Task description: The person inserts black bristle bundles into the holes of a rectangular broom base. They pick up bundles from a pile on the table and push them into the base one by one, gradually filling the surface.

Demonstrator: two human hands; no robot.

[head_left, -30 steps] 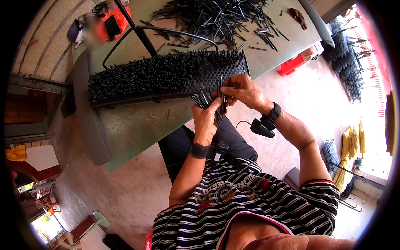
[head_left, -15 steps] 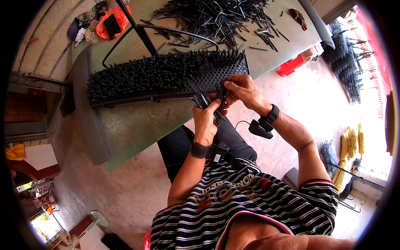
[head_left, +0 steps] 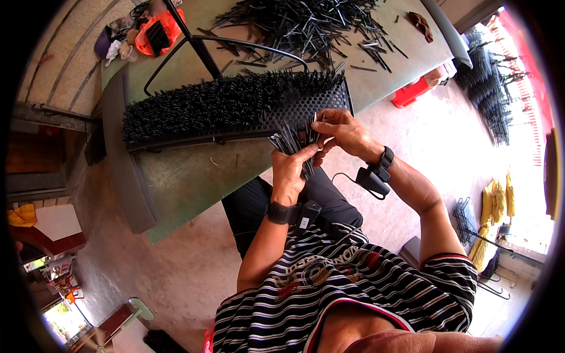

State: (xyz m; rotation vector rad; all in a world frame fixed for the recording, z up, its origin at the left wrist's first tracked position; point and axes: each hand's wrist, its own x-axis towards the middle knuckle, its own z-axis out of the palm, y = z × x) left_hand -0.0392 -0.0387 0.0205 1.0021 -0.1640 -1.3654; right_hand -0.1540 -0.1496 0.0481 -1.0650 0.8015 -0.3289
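Observation:
A bundle of thin black strips [head_left: 286,140] is gripped in my left hand [head_left: 288,171], fanned out above the thumb. Close beside it, my right hand [head_left: 346,132] pinches at strips on the bundle's right side; its fingers partly cover them. Just beyond both hands lies a long perforated black panel [head_left: 306,110]. Dense black tufts [head_left: 200,107] fill its left and middle, while rows of bare holes show toward the right end. A loose heap of similar black strips [head_left: 294,26] covers the far part of the table.
The green tabletop [head_left: 182,182] ends in front of my legs. A black metal frame [head_left: 203,56] rises behind the panel. An orange bag [head_left: 168,35] sits at the far left, a brown object [head_left: 420,27] far right. A red stool [head_left: 415,93] stands beyond the table's right edge.
My right hand has shifted slightly down and nearer the bundle, and the strips in my left hand are spread more to the right. The panel and heap have stayed put.

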